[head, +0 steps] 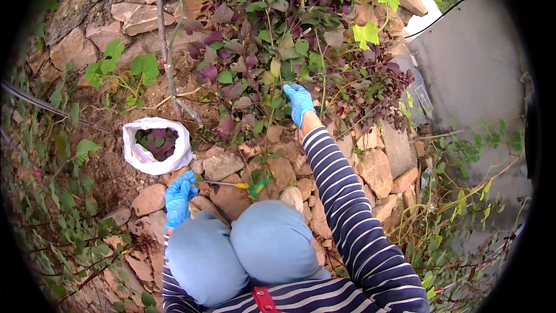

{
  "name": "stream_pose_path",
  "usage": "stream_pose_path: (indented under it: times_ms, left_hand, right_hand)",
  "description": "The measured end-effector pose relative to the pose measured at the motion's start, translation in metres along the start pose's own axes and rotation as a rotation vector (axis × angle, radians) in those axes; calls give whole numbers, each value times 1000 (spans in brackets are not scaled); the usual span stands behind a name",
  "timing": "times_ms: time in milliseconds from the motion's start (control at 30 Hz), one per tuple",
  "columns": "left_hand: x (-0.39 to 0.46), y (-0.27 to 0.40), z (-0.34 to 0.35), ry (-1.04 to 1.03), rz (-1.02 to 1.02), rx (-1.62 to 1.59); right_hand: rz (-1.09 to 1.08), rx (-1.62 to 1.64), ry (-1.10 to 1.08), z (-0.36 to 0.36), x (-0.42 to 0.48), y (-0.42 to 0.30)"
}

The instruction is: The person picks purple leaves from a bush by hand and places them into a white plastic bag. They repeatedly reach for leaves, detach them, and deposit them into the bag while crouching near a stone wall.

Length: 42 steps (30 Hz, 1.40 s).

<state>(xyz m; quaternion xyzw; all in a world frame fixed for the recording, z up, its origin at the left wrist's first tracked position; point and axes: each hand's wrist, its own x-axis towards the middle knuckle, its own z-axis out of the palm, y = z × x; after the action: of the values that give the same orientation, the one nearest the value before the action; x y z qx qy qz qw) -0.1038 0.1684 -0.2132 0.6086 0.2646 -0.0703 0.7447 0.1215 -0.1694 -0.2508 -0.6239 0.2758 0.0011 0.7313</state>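
Note:
My right hand [299, 101], in a blue disposable glove, reaches into a bushy purple-and-green perilla plant [249, 58]. Its fingertips are pinched together at a stem among the leaves; foliage partly hides what exactly they hold. My left hand [179, 198], gloved the same way, is curled beside my knee, just below a white plastic bag [184, 150]. Whether anything lies inside its fingers is hidden. The bag stands with its mouth rolled back, and picked purple and green leaves [158, 142] show within. A hand tool with a yellow-green handle [256, 188] lies on the stones, its metal shaft pointing towards my left hand.
Rough stones [223, 164] lie underfoot, and a stone wall [145, 13] rises behind the plants. A thin wooden stake [163, 43] stands above the bag. Vines [469, 195] trail on the right, before a grey concrete surface [469, 69]. A dark cable [52, 106] crosses at left.

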Motion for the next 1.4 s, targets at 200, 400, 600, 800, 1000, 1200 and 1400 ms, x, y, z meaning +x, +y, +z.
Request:
stream_pose_path:
  times_ms: [200,400,600,800,1000,1200,1400]
  left_hand:
    - [0,-3,-5,16,-11,-22]
    - [-3,-1,-1,-5,22,29]
    - [-3,-1,-3,-17,7,24]
    - [15,65,41,-192,161,134]
    - [48,188,192,-371,708,317]
    - [73,195,272,-614,677,308]
    - [123,175,230,-317,633,48]
  right_hand:
    - [-113,134,21,17,-22,-5]
    - [-464,386,20,-3,-83,-32]
    - [-505,219,-186,-14,-100,-86]
    - [-575,142,-308,-3,-102,-134]
    - [-645,311,-307,8,-126,-137]
    - [-689,403,-198,19,-142,-126]
    - [-774,480,32,-31,-106,-127]
